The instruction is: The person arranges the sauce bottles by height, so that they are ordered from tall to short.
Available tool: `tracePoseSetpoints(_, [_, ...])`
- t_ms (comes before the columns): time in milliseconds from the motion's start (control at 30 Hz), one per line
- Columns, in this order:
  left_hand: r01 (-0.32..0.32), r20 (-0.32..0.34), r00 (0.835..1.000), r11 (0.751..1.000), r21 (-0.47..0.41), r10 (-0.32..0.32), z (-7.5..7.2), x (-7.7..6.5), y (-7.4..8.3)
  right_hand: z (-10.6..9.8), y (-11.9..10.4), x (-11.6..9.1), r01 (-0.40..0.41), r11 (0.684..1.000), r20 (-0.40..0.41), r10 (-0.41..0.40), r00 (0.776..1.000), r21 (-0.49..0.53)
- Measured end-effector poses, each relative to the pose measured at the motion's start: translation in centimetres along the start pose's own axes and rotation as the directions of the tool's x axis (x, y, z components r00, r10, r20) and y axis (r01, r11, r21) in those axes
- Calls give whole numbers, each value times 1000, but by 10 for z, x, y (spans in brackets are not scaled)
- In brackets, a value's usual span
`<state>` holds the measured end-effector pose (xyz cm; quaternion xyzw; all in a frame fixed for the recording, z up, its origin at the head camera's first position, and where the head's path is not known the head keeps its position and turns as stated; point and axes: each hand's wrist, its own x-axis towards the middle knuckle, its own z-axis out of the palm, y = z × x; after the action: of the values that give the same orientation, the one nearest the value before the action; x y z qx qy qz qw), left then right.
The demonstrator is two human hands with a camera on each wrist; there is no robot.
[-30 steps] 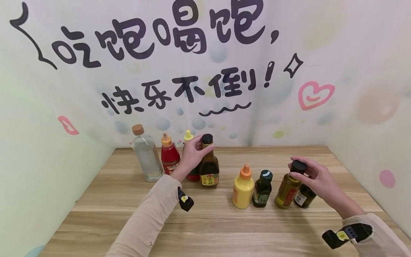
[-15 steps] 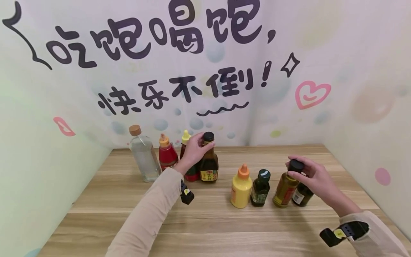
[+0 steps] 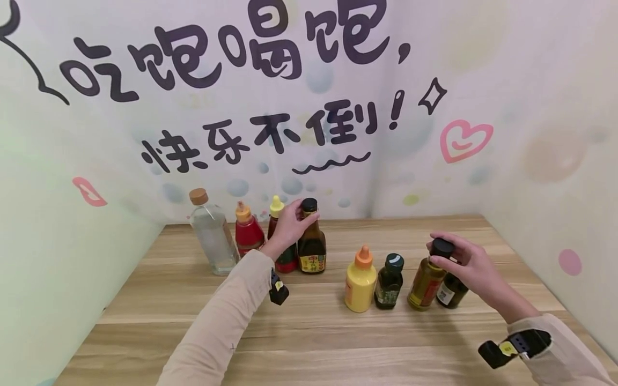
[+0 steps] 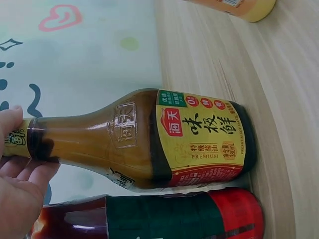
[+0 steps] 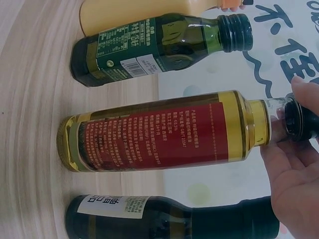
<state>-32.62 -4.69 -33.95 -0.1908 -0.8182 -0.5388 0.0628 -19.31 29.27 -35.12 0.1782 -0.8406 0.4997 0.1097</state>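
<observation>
My left hand (image 3: 289,228) grips the neck of a soy sauce bottle (image 4: 214,134) with a yellow label and black cap. The bottle is upright at the back of the table, close beside a dark sauce bottle (image 3: 287,257) with a yellow tip. At the right, my right hand (image 3: 475,265) holds an oil bottle (image 5: 164,132) near its black cap, thumb on one side and fingers on the other. This bottle has a red label and stands on the table. Just beyond it is a dark bottle (image 5: 174,219) with a white label, partly hidden in the head view.
A clear bottle (image 3: 212,236) with a brown cap and a red squeeze bottle (image 3: 248,233) stand at the back left. A yellow squeeze bottle (image 3: 360,287) and a small green bottle (image 3: 388,284) stand left of the oil bottle. A printed cloth (image 3: 338,177) hangs behind the table (image 3: 309,343).
My left hand has moved the soy sauce bottle slightly back, in line beside the dark sauce bottle. My right hand keeps its hold on the oil bottle. The head view has shifted a little.
</observation>
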Motion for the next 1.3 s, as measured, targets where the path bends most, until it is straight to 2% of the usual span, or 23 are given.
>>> tracePoseSetpoints(367, [-22, 40, 999, 1000, 8, 22, -1, 1, -3, 1, -2, 0, -4, 1000, 5, 4, 1000, 18])
tracePoseSetpoints(833, [-20, 28, 999, 999, 26, 19, 1, 2, -6, 0, -5, 1, -22, 1000, 2, 22, 1000, 8])
tracePoseSetpoints(1033, [-6, 12, 1000, 999, 32, 5, 3, 3, -7, -3, -11, 1, -75, 996, 11, 75, 997, 39])
tracePoseSetpoints(1167, [16, 8, 1000, 1000, 18, -16, 3, 3, -8, -5, -17, 3, -122, 993, 3, 122, 993, 10])
tracePoseSetpoints(1300, [32, 11, 999, 999, 0, -32, 3, 2, -9, -8, -25, 8, -134, 991, -18, 134, 991, -7])
